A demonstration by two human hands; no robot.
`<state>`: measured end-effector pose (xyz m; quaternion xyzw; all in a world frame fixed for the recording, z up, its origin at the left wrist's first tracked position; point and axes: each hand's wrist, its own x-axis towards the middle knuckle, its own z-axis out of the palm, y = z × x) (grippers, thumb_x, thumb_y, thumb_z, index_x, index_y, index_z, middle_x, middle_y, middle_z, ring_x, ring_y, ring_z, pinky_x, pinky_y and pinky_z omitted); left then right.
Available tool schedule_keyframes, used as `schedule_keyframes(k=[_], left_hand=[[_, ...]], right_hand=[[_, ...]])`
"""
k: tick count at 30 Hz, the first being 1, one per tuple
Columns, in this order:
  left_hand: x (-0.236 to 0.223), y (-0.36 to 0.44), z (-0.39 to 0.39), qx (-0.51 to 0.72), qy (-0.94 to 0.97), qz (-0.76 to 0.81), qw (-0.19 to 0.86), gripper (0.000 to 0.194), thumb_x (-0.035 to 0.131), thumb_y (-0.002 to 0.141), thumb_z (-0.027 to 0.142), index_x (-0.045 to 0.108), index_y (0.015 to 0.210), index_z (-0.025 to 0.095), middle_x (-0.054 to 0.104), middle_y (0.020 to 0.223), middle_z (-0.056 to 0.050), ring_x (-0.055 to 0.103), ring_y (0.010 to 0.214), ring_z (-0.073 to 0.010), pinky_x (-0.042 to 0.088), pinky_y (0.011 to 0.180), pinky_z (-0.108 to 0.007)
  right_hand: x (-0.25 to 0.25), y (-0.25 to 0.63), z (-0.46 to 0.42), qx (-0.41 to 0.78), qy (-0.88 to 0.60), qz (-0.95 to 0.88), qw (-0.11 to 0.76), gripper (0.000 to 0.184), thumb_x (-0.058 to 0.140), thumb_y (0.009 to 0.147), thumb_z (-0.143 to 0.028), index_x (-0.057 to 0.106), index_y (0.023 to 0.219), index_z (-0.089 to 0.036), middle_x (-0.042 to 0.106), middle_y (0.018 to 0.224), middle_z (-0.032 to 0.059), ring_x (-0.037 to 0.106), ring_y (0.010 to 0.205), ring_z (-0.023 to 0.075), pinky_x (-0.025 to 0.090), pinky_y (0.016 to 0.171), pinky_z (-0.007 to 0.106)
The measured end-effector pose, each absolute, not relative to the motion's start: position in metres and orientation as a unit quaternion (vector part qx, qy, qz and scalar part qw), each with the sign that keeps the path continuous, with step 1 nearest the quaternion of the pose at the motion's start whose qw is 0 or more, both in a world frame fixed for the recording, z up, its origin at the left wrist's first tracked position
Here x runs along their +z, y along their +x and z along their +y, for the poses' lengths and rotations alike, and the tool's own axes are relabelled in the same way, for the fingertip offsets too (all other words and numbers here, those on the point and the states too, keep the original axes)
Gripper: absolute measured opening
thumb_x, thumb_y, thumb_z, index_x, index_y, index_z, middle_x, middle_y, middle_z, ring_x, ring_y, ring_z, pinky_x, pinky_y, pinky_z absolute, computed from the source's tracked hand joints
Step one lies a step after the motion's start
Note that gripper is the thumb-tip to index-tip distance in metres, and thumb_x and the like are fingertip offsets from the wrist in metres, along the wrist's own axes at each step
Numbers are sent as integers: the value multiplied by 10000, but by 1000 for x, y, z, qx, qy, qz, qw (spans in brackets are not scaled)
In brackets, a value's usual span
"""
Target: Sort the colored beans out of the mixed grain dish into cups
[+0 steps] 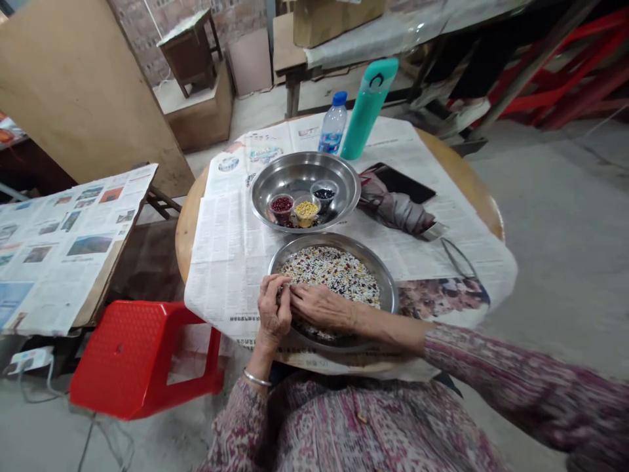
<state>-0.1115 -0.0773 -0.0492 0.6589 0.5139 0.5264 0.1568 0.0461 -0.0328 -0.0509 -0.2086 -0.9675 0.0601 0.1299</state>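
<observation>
Mixed white, yellow, red and black grains and beans fill a shallow steel basin close to my body. My left hand is closed at the basin's left rim, its thumb and fingers pinched together. Reaching across the mix, my right hand has its fingertips pressed against those of the left. Whatever lies between the fingers is hidden. Just beyond, a second steel basin holds small clear cups of red beans, yellow beans and black beans.
Newspaper covers the round table. Behind the basins stand a water bottle and a teal flask. At right lie a folded umbrella and a dark phone. A red stool is at left.
</observation>
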Motion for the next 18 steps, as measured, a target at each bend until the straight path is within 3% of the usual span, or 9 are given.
schedule_keyframes(k=[6, 10, 15, 18], left_hand=[[-48, -111, -77, 531, 665, 504, 151, 183, 486, 1020, 175, 660, 1076, 190, 670, 1039, -79, 638, 1030, -189, 536, 939, -343], [-49, -111, -77, 530, 663, 505, 154, 185, 490, 1018, 173, 665, 1071, 199, 674, 1030, -75, 638, 1028, -192, 537, 945, -356], [-52, -112, -77, 535, 658, 505, 160, 176, 506, 1014, 184, 669, 1078, 193, 677, 1054, -84, 643, 1046, -196, 538, 949, -358], [-52, -112, -77, 536, 659, 502, 162, 179, 504, 1013, 174, 671, 1076, 190, 678, 1058, -83, 641, 1051, -195, 536, 952, -356]], right_hand=[[-36, 57, -2, 35, -305, -951, 39, 339, 332, 988, -60, 622, 1137, -152, 706, 1003, 131, 646, 742, 190, 415, 583, 308], [-22, 82, 3, 29, -419, -907, -32, 403, 277, 970, -21, 608, 1167, -139, 717, 1033, 158, 684, 750, 232, 371, 574, 332], [-24, 104, -15, 60, -464, -880, -80, 315, 312, 1010, -110, 583, 1164, -155, 719, 1070, 147, 698, 813, 245, 319, 556, 322], [-32, 99, -37, 94, -419, -901, -55, 269, 334, 1064, -257, 585, 1112, -172, 721, 1030, 114, 681, 794, 216, 292, 546, 306]])
